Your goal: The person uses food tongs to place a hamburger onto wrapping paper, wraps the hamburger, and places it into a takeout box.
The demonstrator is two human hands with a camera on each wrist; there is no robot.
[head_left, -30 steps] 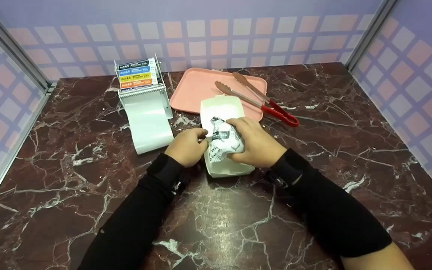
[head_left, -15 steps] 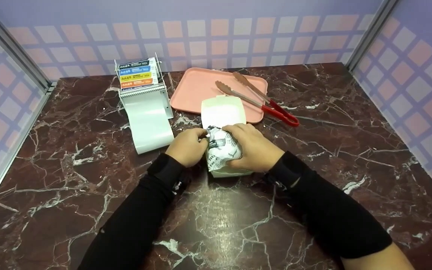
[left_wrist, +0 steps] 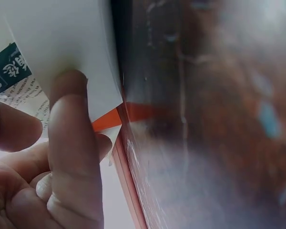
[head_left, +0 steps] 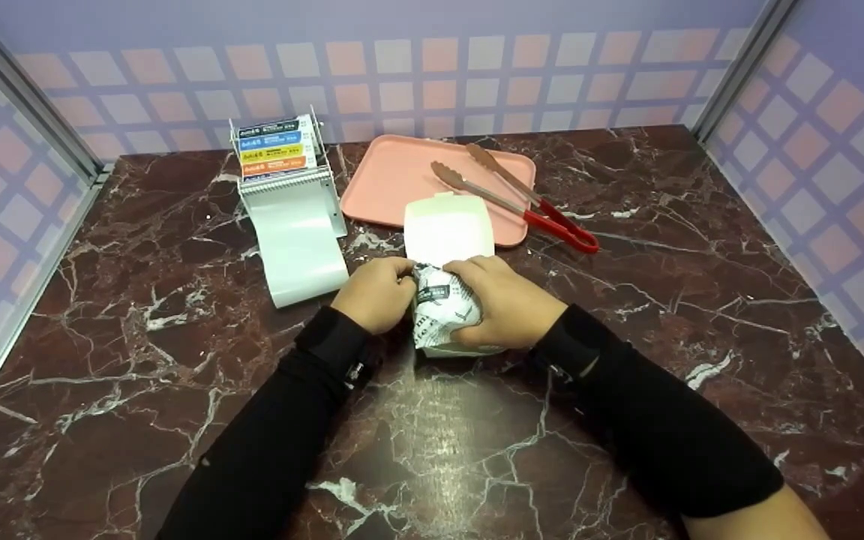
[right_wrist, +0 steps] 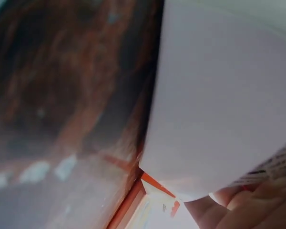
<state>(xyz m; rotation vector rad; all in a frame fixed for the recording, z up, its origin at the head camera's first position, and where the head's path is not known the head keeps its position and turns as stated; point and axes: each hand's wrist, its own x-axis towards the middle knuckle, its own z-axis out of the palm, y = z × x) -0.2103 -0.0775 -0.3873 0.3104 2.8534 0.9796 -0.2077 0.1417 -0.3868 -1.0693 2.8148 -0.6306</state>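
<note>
A white paper burger box stands with its lid folded back. Low in it, partly over the left rim, sits a burger wrapped in printed paper; the wrapper hides its contents. My right hand holds the wrapped burger from the right, fingers at the back and thumb at the front. At the box's left edge, my left hand holds the box near the hinge. In the left wrist view one finger presses the outer box wall. The box wall hides most of the right fingers in the right wrist view.
Behind the box lies a pink tray, partly under the open lid. Red-handled tongs rest across it. To the left stands a label dispenser with several coloured labels and a white strip running forward. Patterned walls enclose the marble-look table.
My right hand has lowered the wrapped burger and brought it nearer, from above the box down into its base. The left hand has stayed at the box's left edge.
</note>
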